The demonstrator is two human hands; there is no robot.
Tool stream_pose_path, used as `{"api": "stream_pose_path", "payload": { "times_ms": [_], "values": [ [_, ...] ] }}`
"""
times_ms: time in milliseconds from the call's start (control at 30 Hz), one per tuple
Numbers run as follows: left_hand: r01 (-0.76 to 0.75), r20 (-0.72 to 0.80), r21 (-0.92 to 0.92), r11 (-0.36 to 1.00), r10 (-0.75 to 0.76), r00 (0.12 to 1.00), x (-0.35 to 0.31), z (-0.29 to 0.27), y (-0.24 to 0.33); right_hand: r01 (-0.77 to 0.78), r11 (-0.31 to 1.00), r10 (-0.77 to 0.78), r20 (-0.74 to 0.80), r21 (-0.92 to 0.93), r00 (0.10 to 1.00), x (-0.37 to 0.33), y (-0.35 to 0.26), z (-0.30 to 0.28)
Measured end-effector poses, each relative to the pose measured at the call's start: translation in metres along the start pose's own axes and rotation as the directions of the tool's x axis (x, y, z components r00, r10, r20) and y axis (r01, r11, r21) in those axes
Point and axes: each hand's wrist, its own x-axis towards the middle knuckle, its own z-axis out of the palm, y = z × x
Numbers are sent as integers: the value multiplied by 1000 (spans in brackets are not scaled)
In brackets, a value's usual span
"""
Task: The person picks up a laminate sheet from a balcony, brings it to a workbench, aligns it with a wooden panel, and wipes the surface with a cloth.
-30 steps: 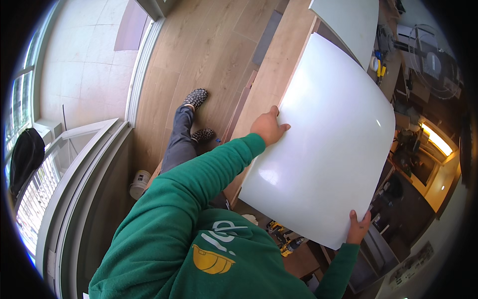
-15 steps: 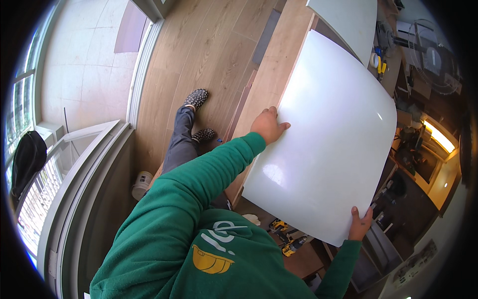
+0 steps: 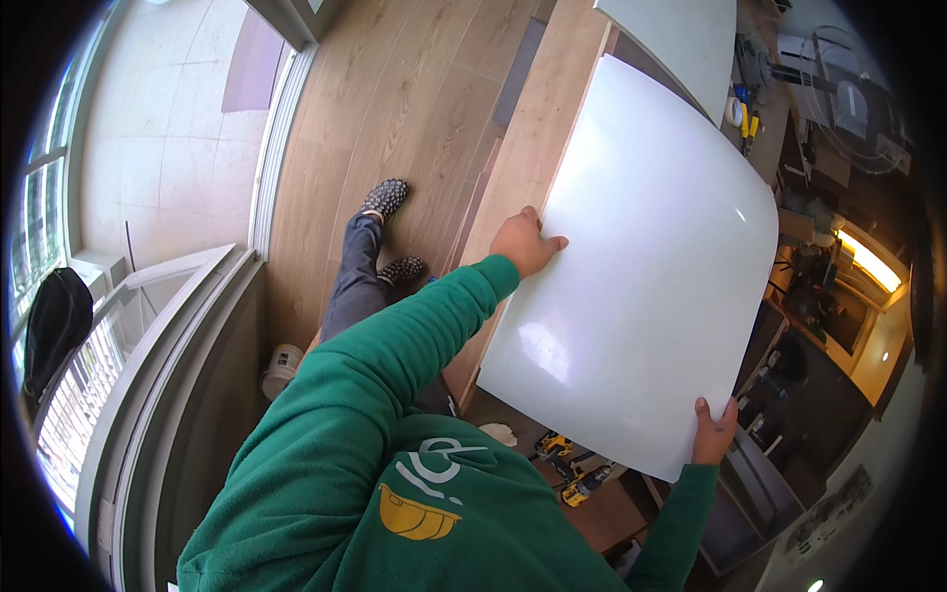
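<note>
A large glossy white panel [image 3: 641,266] lies tilted across a wooden workbench [image 3: 538,138], its surface bright with reflections. My left hand [image 3: 528,244] grips its left long edge, thumb on top and the other fingers curled over the side, partly hidden. At the panel's near right corner my right hand [image 3: 712,434] holds the edge, thumb up against the face; its remaining fingers are partly out of sight.
Beyond it is another white panel [image 3: 681,44]. Two yellow-and-black power drills [image 3: 586,485] lie below the near edge. Yellow-handled tools [image 3: 751,128] and a fan [image 3: 850,104] are at the far right. A white bucket [image 3: 283,370] stands on the floor at left.
The white panel sits slightly further left in the picture, with both hands still on it; the surroundings have shifted slightly too.
</note>
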Motion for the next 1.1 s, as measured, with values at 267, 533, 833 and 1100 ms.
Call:
{"api": "stream_pose_path", "payload": {
  "times_ms": [267, 533, 833, 1100],
  "values": [
    [43, 50, 44, 998, -45, 998, -2, -2, 7, -60, 996, 60, -1, -73, 998, -4, 1, 0],
    [-2, 55, 95, 995, -3, 998, -7, -4, 10, 20, 989, -23, -17, -144, 1000, 4, 27, 2],
    [-71, -35, 71, 995, 74, 997, 1, 13, -8, 98, 995, -98, 15, -31, 995, 11, 43, 9],
    [-41, -24, 62, 997, 43, 999, -8, 7, -5, 154, 979, -151, 29, -134, 988, 14, 47, 10]
  ]
}}
